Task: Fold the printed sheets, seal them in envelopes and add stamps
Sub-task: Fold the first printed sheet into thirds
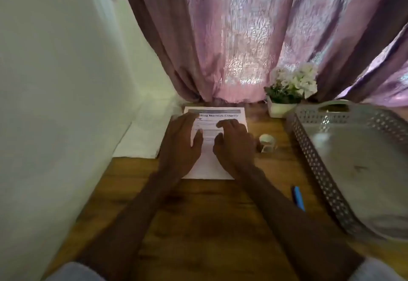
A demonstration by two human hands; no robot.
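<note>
Both hands lie palm-down on the white printed sheet of paper (220,121): my left hand (183,139) covers its left side with fingers straight and flat, thumb pointing toward the middle, and my right hand (234,141) presses the right side with fingers slightly bent, tips on the print. Neither hand holds anything; they only rest on the paper. That sheet lies flat on the brown wooden desk (198,214), its bold heading at the far end, its near edge just past my wrists. Whether more sheets lie beneath it I cannot tell.

Just to the right of the sheet, near my right hand but apart from it, sits a small pale roll of tape in a dispenser (267,142). Nearer to me on the right lies a blue pen (299,198). Beyond the pen, a grey perforated metal tray with a handle cut-out (313,148) takes up the right side of the desk. A small white pot of white flowers (287,91) stands at the far edge beside the tray's far corner. A pink patterned curtain (242,38) hangs behind, and a white wall (55,82) runs along my left.
</note>
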